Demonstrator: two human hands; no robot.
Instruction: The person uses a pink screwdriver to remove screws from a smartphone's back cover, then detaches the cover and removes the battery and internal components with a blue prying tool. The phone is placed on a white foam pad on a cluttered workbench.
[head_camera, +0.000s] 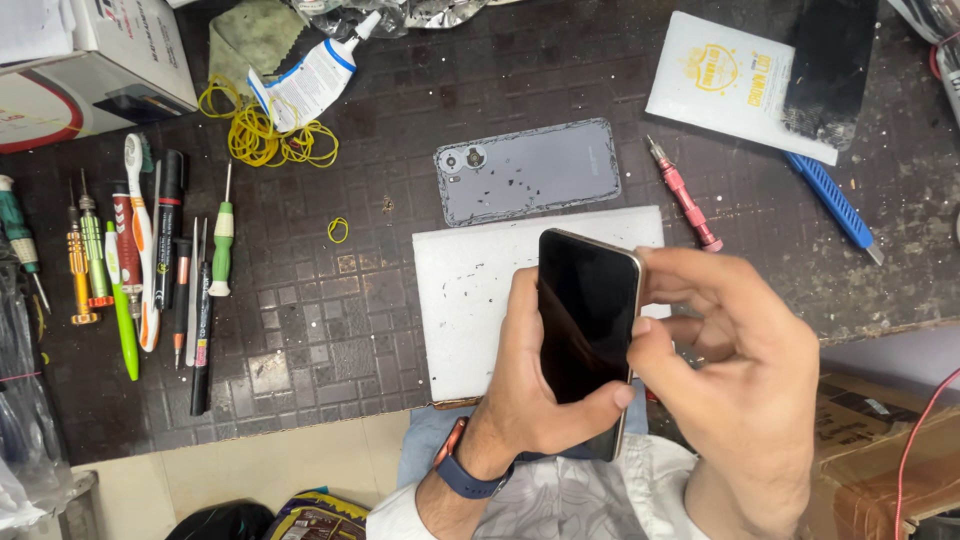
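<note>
While gripped lower centre, dark smartphone (585, 325) looks light, stiff, slick, glass-fragile | left hand (525, 385) wraps its edges, thumb across screen | right hand (735, 365) pinches right rim | best held by side edges

room around my two hands over the bench

in front of my left hand (525, 385) and right hand (735, 365), which hold the phone (588, 320), the white board (470, 300) is bare and gives free passage, but the grey back cover (528, 172) lies just beyond it. to the left, a wide patch of dark mat (320, 330) is open up to the row of screwdrivers (130, 250). to the right, the red screwdriver (684, 195) and blue cutter (835, 205) block the way.
</note>
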